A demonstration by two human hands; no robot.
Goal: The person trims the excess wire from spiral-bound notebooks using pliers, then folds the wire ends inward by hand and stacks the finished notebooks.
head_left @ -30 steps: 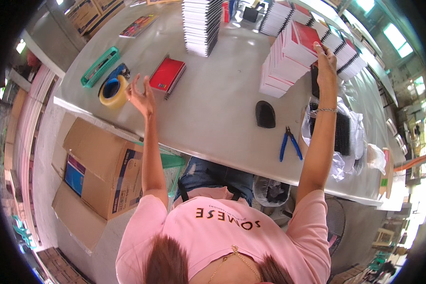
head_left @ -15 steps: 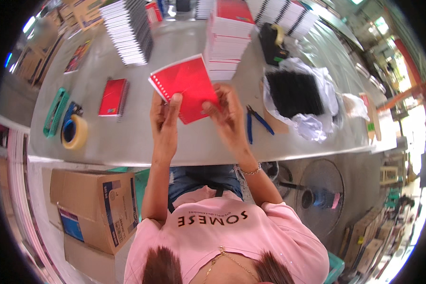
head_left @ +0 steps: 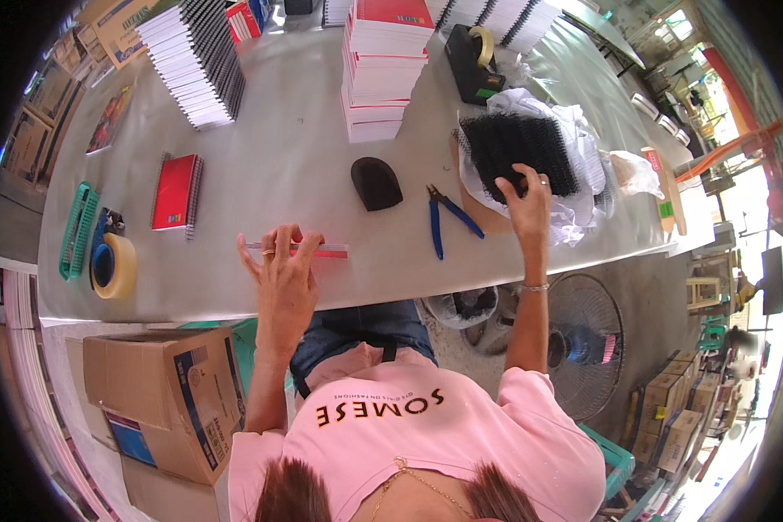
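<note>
My left hand (head_left: 285, 274) holds a small unbound red notebook (head_left: 332, 253) near the table's front edge. The notebook stands nearly edge-on, so only a thin strip of it shows past my fingers. On the right, my right hand (head_left: 528, 202) reaches onto a bundle of black spiral binding coils (head_left: 518, 143), its thumb and fingertips closing at the bundle's near edge. Which coil they grip is hard to make out. Crumpled white wrapping (head_left: 587, 165) lies under and around the coils. Blue-handled cutting pliers (head_left: 448, 222) rest between my hands, beside a black rounded block (head_left: 376, 184).
A stack of red-covered notebooks (head_left: 384, 83) and a tall stack of spiral-bound ones (head_left: 191, 70) stand farther back. A tape dispenser (head_left: 476, 65) is behind the coils. At left lie a bound red notebook (head_left: 176, 193), a tape roll (head_left: 115, 267) and a green tray (head_left: 79, 230).
My left hand has lowered the red notebook toward the table and tipped it edge-on. My right hand has let go of it and moved right to the coils. The black block has come into view.
</note>
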